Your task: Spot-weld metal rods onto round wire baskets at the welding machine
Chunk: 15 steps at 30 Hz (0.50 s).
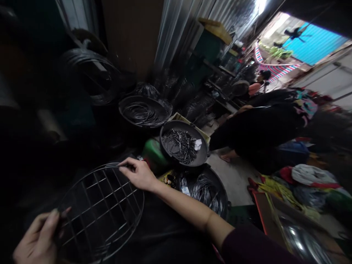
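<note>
A round wire grill rack [101,211] with crossed bars lies in front of me at the lower left. My left hand [40,240] grips its near rim with the fingers pinched on the wire. My right hand [139,172] reaches across and pinches the far rim at the top. Just beyond my right hand stands a black round tray of short metal pins [183,146], and below it a black tub of coiled wire [206,189].
Another black tub of wire rings [144,110] and large wire coils [90,75] sit farther back. A person in dark clothes [261,126] bends over at the right. Piles of cloth [308,176] and a metal basin [298,234] lie at the lower right.
</note>
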{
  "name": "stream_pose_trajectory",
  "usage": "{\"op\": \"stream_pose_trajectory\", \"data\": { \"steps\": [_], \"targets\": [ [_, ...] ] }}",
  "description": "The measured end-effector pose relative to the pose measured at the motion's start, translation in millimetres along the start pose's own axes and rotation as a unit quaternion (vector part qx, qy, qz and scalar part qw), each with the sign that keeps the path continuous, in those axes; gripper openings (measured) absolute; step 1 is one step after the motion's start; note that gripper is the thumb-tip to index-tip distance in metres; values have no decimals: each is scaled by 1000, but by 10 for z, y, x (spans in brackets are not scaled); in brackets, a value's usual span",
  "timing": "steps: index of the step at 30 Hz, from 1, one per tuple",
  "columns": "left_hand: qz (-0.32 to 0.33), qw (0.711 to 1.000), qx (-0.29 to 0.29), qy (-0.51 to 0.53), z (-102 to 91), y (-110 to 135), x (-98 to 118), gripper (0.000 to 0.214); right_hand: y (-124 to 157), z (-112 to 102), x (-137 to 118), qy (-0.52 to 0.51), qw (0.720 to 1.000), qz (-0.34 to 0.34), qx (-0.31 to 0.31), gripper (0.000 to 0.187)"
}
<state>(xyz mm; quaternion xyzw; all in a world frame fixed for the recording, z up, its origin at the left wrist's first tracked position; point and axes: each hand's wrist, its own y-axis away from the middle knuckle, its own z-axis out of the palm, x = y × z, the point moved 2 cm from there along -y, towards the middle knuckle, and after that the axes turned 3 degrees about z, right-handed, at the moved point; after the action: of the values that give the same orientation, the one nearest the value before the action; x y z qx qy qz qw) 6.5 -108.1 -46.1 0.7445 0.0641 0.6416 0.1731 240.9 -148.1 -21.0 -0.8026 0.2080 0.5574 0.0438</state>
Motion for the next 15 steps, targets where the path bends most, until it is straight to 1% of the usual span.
{"op": "stream_pose_trajectory", "data": {
  "steps": [2,3,5,6,7,8,9,10,11,12,13,14,15],
  "targets": [
    [-12,997,75,14,-1,-67,1,13,-78,40,89,-20,999,13,-31,19],
    [-18,996,87,24,-3,-113,-14,18,-133,56,142,-29,998,16,-52,20],
    [-15,996,71,51,-27,-198,-66,36,-288,31,232,-26,995,-6,-98,26],
    [-10,996,64,63,-55,-223,-100,43,-398,-34,263,-7,994,-28,-104,29],
    [-7,996,58,72,-89,-235,-138,46,-536,-146,287,32,995,-50,-86,31],
    [-7,995,52,80,-122,-235,-177,48,-704,-301,306,82,993,-65,-50,33],
    [-6,995,53,86,-153,-226,-213,48,-895,-495,318,143,987,-72,8,35],
    [-9,994,54,91,-179,-213,-245,49,-1098,-714,319,224,968,-73,87,35],
    [-13,993,57,99,-198,-199,-271,49,-1307,-924,314,263,953,-71,131,35],
    [-19,992,60,109,-212,-187,-289,51,-1514,-1109,302,284,944,-71,150,36],
    [-24,990,67,124,-224,-175,-300,53,-1710,-1249,281,305,936,-77,158,35],
    [-27,986,78,143,-237,-163,-306,55,-1893,-1320,253,322,930,-91,153,32],
    [-26,981,95,165,-255,-147,-308,57,-2061,-1297,216,336,924,-116,138,30]
  ]
}}
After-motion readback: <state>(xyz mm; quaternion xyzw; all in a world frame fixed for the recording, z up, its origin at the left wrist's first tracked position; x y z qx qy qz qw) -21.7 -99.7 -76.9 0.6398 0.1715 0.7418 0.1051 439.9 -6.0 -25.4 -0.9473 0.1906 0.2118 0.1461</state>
